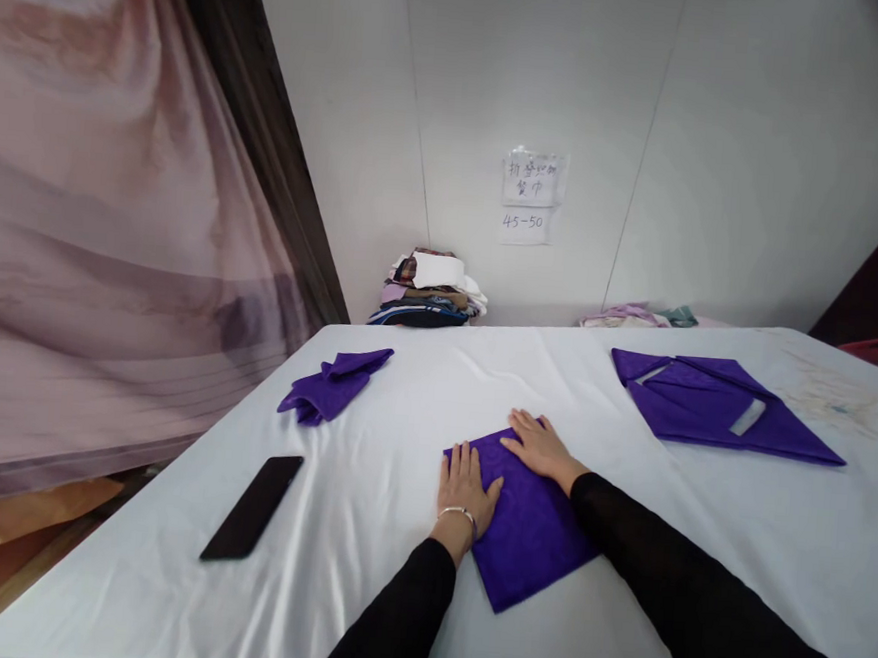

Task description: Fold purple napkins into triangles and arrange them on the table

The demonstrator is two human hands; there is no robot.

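Note:
A folded purple cloth [537, 536] lies flat on the white-covered table in front of me, roughly square and turned at an angle. My left hand [465, 491] rests flat on its left edge, fingers stretched out and a bracelet at the wrist. Near the far right corner, my right hand [540, 446] presses palm down with its fingers extended. Neither hand grips the fabric. Parts of the cloth under both hands and under the right sleeve are hidden.
A black phone-like slab [253, 508] and a crumpled purple cloth [337, 387] lie to the left. At the right is another partly folded purple cloth [696, 407]. Stacked clothes [434, 291] stand beyond the table [362, 564]. A pinkish curtain [117, 206] hangs at the left.

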